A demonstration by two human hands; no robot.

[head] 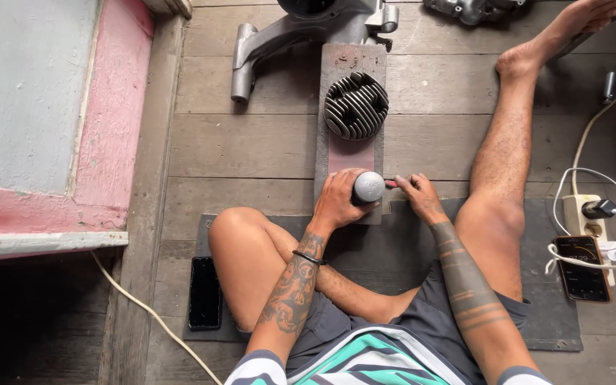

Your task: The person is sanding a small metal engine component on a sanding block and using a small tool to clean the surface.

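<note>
My left hand [336,201] is wrapped around a grey metal cylinder with a domed top [368,187], which stands on the near end of a worn reddish board [351,153]. My right hand [419,197] pinches a small red-tipped tool [392,184] against the cylinder's right side. Farther along the board lies a dark finned engine cylinder head [356,105]. I sit on a dark mat [550,314] with my left leg folded and my right leg stretched out.
A grey engine casing [308,28] lies beyond the board, and another metal part [473,8] sits at the top right. A phone [582,268], power strip [584,214] and cables are on the right. Another dark phone [204,292] lies left. A pink and grey wall [58,121] borders the plank floor.
</note>
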